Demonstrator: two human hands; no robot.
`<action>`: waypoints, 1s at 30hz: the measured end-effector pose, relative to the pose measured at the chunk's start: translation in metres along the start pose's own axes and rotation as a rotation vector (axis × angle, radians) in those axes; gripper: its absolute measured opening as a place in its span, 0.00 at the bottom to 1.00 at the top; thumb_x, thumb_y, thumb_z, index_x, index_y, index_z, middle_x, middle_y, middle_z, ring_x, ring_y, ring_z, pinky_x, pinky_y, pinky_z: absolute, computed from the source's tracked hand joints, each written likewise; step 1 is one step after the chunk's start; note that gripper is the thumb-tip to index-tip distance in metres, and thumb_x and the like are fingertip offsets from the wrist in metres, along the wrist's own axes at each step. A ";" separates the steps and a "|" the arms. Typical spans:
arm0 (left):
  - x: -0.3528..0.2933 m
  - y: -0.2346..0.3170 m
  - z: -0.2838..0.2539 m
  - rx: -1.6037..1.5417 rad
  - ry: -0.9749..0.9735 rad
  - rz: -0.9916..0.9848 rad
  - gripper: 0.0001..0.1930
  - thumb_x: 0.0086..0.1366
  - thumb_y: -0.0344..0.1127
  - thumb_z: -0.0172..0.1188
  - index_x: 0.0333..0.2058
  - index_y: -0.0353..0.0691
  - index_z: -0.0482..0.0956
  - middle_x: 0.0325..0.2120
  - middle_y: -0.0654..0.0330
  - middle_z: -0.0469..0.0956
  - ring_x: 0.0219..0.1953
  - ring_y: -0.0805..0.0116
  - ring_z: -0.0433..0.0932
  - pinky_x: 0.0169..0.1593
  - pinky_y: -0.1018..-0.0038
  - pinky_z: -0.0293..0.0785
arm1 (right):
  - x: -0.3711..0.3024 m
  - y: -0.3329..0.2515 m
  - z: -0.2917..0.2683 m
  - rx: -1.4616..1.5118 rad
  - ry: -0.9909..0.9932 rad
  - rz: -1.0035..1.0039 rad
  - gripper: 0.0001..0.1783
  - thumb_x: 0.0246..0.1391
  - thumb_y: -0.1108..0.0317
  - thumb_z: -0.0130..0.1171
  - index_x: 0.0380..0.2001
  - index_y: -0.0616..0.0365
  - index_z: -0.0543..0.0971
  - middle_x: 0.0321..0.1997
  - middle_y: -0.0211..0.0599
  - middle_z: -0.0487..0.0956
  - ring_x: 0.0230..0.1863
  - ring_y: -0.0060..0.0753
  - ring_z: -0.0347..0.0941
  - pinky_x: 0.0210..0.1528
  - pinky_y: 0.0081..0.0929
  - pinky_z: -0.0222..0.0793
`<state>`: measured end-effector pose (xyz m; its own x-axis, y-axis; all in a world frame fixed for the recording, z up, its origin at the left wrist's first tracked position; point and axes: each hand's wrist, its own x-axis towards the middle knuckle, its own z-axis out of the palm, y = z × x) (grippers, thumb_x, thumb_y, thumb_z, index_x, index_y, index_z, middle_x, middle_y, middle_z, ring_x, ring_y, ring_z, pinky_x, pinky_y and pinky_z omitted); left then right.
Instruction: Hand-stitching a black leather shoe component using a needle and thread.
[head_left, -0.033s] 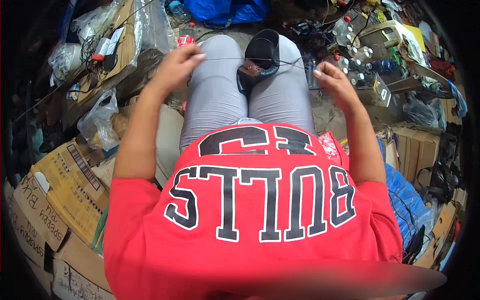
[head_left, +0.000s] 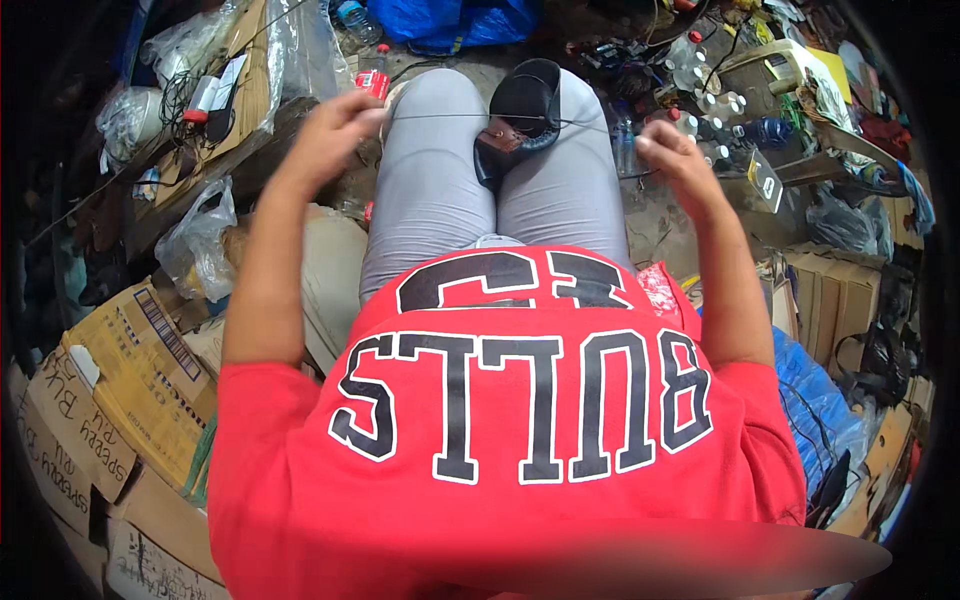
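A black shoe is wedged between my knees, tilted, with its dark opening showing and a brownish patch at its lower side. Dark thread runs nearly straight from my left hand to the shoe. On the other side, a second length of thread goes from the shoe toward my right hand. My left hand, left of my left knee, is closed in a pinch on the thread. My right hand, right of my right knee, is curled closed with the thread reaching it. The fingertips are small and partly hidden.
Flattened cardboard lies at my left, with a clear plastic bag above it. A red-labelled bottle stands beyond my left hand. Several bottles crowd the far right. A blue bag sits ahead of my knees.
My left hand has moved outward to the left, and my right hand slightly to the right. The thread between them looks straighter. The shoe stays between my knees.
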<state>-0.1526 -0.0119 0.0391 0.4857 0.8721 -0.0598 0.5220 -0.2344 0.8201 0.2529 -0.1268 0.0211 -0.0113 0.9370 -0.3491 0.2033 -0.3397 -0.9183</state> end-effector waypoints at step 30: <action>0.098 0.082 0.094 0.260 -0.412 0.217 0.14 0.52 0.37 0.65 0.35 0.37 0.78 0.31 0.58 0.75 0.37 0.65 0.74 0.43 0.73 0.68 | 0.058 -0.034 0.033 -0.432 -0.133 -0.533 0.09 0.43 0.79 0.61 0.29 0.54 0.81 0.30 0.29 0.74 0.34 0.24 0.73 0.38 0.20 0.68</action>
<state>0.0037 0.0140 0.0475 0.8096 0.5630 -0.1658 0.5100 -0.5350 0.6735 0.2132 -0.0633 0.0262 -0.3320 0.9396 0.0834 0.5073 0.2524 -0.8240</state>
